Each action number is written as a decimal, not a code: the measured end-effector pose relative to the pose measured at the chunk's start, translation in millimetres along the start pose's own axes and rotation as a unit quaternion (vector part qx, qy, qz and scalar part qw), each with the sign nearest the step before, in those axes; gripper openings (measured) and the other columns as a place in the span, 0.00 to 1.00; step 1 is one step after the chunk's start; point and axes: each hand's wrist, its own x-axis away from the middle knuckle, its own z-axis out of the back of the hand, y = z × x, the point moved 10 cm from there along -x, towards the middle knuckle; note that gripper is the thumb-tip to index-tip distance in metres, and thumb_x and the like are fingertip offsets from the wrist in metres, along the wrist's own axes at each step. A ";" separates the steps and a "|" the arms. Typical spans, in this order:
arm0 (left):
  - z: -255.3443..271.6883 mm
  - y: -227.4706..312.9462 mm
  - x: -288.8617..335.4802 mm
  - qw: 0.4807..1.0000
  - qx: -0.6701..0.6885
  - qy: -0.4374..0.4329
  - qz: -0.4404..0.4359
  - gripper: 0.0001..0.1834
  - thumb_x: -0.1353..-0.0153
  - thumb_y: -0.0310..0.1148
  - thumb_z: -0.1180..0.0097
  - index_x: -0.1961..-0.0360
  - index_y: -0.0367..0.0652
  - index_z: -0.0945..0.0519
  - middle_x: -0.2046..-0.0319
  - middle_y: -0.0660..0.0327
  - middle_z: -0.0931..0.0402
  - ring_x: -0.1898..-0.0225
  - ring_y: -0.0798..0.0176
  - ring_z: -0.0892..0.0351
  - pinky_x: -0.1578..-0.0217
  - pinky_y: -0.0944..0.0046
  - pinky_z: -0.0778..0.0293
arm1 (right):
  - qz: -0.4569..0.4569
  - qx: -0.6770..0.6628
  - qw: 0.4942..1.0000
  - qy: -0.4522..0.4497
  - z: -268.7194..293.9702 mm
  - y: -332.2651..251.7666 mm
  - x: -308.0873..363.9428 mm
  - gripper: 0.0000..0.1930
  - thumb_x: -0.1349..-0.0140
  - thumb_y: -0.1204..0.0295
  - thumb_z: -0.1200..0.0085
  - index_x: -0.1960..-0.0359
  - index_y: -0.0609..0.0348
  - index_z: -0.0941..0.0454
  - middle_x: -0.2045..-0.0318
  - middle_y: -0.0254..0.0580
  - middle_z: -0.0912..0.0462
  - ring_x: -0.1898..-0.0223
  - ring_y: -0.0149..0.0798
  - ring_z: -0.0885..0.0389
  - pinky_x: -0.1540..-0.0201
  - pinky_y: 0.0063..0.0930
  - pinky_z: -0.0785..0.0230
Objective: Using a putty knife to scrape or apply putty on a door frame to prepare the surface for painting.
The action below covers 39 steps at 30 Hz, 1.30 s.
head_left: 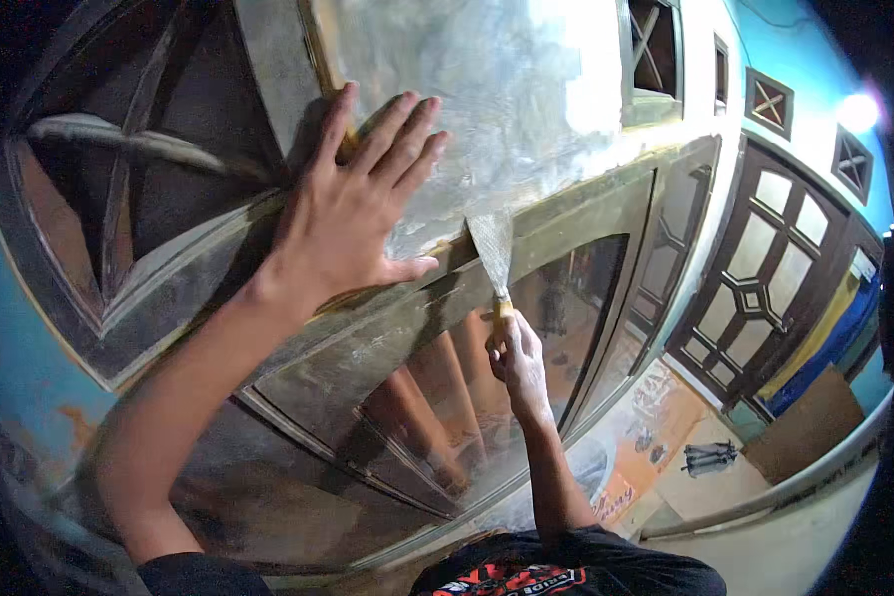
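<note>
My left hand (353,204) lies flat with its fingers spread against a patchy grey-and-white plastered wall (487,109), its lower palm beside the top edge of a wooden window frame (566,209). My right hand (519,363) is wrapped round the short handle of a putty knife (492,248). The knife points upward, and its wide whitish blade meets the line where plaster and frame come together. White dust coats the right fingers and wrist.
Below the frame, orange-brown curtains (429,397) show at an arched glass pane. A dark vent with crossed bars (124,149) sits at upper left. To the right stand a panelled door (755,268), a bright lamp (857,113), a brown board (805,425) and a dark object (710,457) on the floor.
</note>
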 end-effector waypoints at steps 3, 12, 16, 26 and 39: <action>-6.1 5.9 -2.4 0.997 -0.064 -0.032 -0.011 0.56 0.55 0.76 0.52 0.32 0.47 0.39 0.29 0.58 0.51 0.27 0.60 0.58 0.29 0.38 0.71 | -0.012 -0.018 1.000 0.007 4.8 12.5 7.9 0.19 0.28 0.52 0.62 0.66 0.54 0.31 0.81 0.23 0.38 0.84 0.17 0.45 0.82 0.14 0.56; -3.8 3.9 1.1 0.997 -0.070 -0.028 0.000 0.56 0.56 0.75 0.51 0.33 0.46 0.39 0.30 0.60 0.49 0.28 0.61 0.56 0.28 0.41 0.72 | 0.037 0.043 0.998 0.007 8.3 -39.8 -6.8 0.19 0.28 0.52 0.61 0.66 0.54 0.30 0.81 0.24 0.38 0.82 0.18 0.43 0.81 0.15 0.53; -2.5 3.7 -0.5 0.998 -0.052 -0.029 0.006 0.56 0.56 0.75 0.52 0.33 0.46 0.39 0.29 0.61 0.49 0.28 0.62 0.56 0.29 0.40 0.70 | 0.012 0.005 1.000 -0.017 11.2 -23.2 -10.2 0.18 0.29 0.53 0.59 0.61 0.56 0.28 0.80 0.25 0.36 0.81 0.18 0.42 0.80 0.14 0.51; 1.3 -0.1 4.6 0.999 -0.028 0.009 0.016 0.56 0.58 0.77 0.52 0.32 0.53 0.39 0.29 0.61 0.52 0.27 0.59 0.59 0.30 0.36 0.68 | 0.030 0.035 0.999 -0.015 13.5 -39.8 -17.4 0.18 0.28 0.52 0.59 0.65 0.53 0.30 0.80 0.23 0.40 0.82 0.18 0.45 0.80 0.15 0.53; -0.5 1.0 6.4 1.000 -0.021 -0.003 0.020 0.52 0.57 0.76 0.53 0.33 0.59 0.37 0.29 0.61 0.52 0.27 0.58 0.58 0.30 0.34 0.69 | -0.031 -0.007 0.999 0.008 12.3 -26.1 -8.1 0.18 0.27 0.56 0.59 0.69 0.56 0.30 0.81 0.26 0.37 0.80 0.20 0.40 0.77 0.16 0.47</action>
